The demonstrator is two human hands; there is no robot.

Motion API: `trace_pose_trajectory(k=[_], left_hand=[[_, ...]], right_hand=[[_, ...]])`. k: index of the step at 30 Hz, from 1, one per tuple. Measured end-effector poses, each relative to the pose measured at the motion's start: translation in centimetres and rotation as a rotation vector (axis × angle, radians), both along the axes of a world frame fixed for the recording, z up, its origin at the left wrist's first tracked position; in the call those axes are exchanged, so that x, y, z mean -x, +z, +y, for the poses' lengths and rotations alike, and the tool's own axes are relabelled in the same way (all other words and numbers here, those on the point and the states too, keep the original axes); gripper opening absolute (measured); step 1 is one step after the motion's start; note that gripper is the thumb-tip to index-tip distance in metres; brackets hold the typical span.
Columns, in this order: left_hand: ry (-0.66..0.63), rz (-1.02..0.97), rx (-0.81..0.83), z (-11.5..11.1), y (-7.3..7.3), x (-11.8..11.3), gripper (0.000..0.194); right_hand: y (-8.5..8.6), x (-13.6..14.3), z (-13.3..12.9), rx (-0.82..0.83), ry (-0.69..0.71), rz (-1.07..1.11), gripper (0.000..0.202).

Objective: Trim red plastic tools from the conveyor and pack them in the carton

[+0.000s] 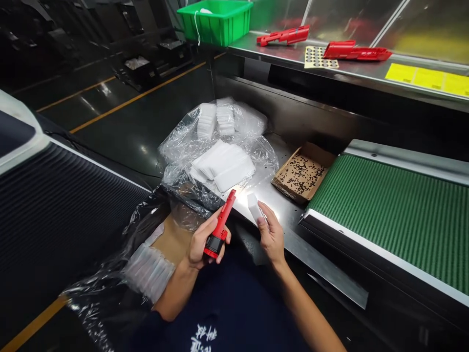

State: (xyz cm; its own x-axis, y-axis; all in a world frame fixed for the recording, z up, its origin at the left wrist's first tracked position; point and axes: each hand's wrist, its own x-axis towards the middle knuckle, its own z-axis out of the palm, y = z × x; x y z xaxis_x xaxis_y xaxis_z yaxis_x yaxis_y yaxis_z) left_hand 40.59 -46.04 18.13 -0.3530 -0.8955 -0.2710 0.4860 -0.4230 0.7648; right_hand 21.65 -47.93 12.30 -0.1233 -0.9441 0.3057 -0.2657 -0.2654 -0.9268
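Observation:
My left hand (201, 245) is wrapped round a red and black plastic tool housing (222, 226), its narrow end pointing up and away from me. In my right hand (271, 234) a small white foam pouch (254, 207) is pinched between thumb and fingers, a little right of the housing and apart from it. Beyond both hands, a fanned pile of white foam pouches (225, 164) lies on clear plastic bagging (176, 142) on the metal bench. Behind that pile stand stacked white pouches (207, 120), partly inside the bag.
A cardboard tray (282, 187) of small dark parts sits beside a green conveyor belt (395, 210). Red housings (286, 35), a sticker sheet (311, 58) and a green bin (220, 24) rest on the shelf. At lower left, a lined box holds bagged items (148, 271).

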Motion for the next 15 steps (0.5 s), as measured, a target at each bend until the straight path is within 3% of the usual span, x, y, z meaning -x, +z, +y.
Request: trace_pose_trajectory(k=[11, 15], left_hand=[[-0.038, -0.038, -0.067, -0.6, -0.2, 0.6, 0.068], [-0.021, -0.1, -0.109, -0.4, -0.6, 1.2, 0.073]], right_hand=[[3.8, -0.2, 2.1, 0.351, 0.101, 0.295, 0.036], [4.0, -1.0, 2.4, 0.412, 0.199, 0.362, 0.04]])
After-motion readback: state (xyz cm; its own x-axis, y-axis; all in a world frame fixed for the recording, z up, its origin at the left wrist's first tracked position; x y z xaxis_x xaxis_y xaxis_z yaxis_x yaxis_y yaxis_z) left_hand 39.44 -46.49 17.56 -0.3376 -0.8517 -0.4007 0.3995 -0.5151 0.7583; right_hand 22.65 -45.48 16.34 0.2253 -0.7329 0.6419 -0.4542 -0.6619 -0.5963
